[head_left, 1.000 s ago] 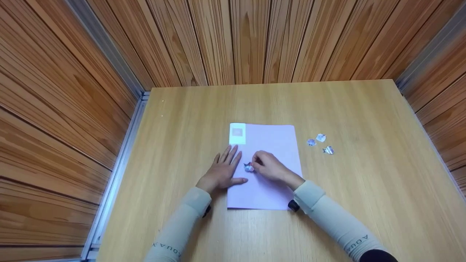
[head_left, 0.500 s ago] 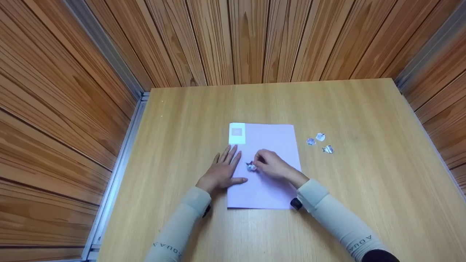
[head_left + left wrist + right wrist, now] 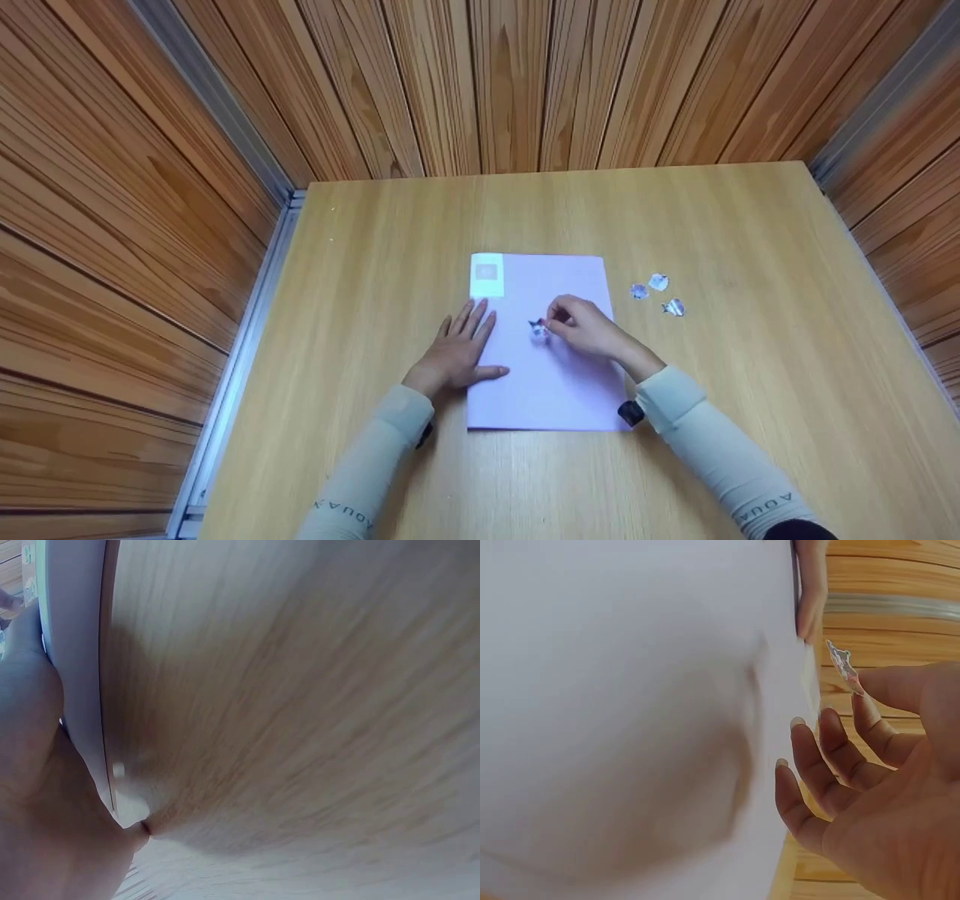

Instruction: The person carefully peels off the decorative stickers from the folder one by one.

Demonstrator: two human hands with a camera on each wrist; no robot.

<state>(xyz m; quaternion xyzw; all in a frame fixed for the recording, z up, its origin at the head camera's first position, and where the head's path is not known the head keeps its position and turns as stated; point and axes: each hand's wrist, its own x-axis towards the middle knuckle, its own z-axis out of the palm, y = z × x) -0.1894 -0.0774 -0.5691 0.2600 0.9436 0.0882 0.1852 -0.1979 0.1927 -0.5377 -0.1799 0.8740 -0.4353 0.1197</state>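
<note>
A lilac booklet with a pale label in its upper left corner lies on the table. My left hand rests on its left side with straight, spread fingers; the left wrist view shows that hand against the booklet's edge. Between thumb and index finger my right hand pinches a small shiny sticker over the middle of the cover. In the right wrist view the sticker stands clear of the cover, and the other fingers of the right hand are loosely bent.
To the right of the booklet lie three more small stickers: a purplish one, a pale one and a silvery one. A wooden table carries everything. Plank walls rise behind and at both sides.
My right hand has moved right and slightly farther up the cover, carrying the pinched sticker along. The left hand has stayed in place on the booklet.
</note>
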